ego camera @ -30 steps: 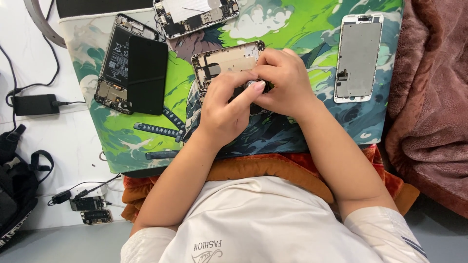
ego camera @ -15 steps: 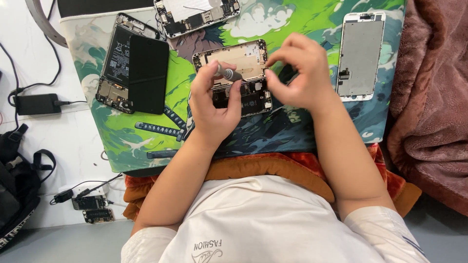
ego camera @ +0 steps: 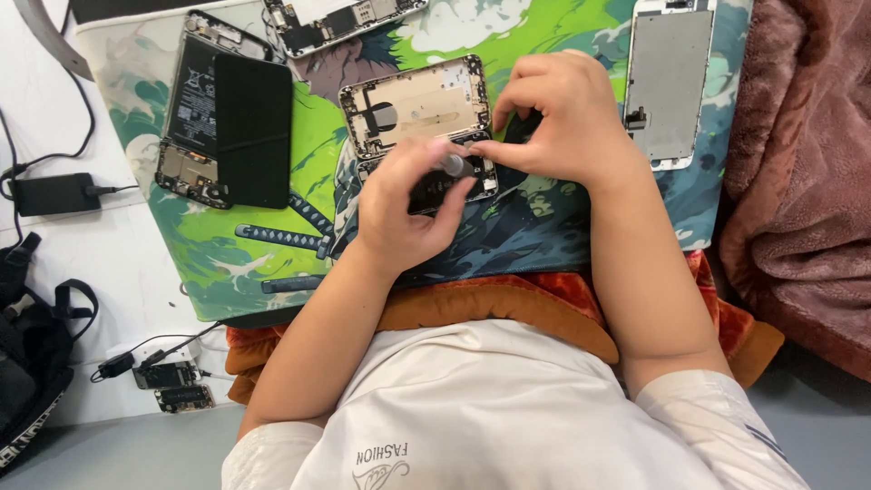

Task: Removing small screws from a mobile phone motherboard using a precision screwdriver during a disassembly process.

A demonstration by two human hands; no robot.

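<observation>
Our left hand [ego camera: 404, 204] is curled around a small screwdriver [ego camera: 454, 166], fingers closed on its handle with the thumb alongside, so the tool points down into the opened phone body [ego camera: 413, 107] under it. Our right hand [ego camera: 562, 118] rests on the right end of that same phone, fingers bent and pinched together at its lower edge; it seems to steady the frame, though we cannot tell whether anything tiny sits between the fingertips. The phone body lies face-open in the middle of the green illustrated mat [ego camera: 272, 263], which gives the parts a soft, non-slip bed on the tabletop [ego camera: 109, 263]. To the left lies a second opened phone with its black battery [ego camera: 252, 127] showing, and another stripped frame [ego camera: 336, 18] sits at the top edge. A detached screen panel [ego camera: 670, 82] lies face down just right of our right hand, well out of the working spot. A black charger brick [ego camera: 54, 193] with its cable sits off the mat at far left.
</observation>
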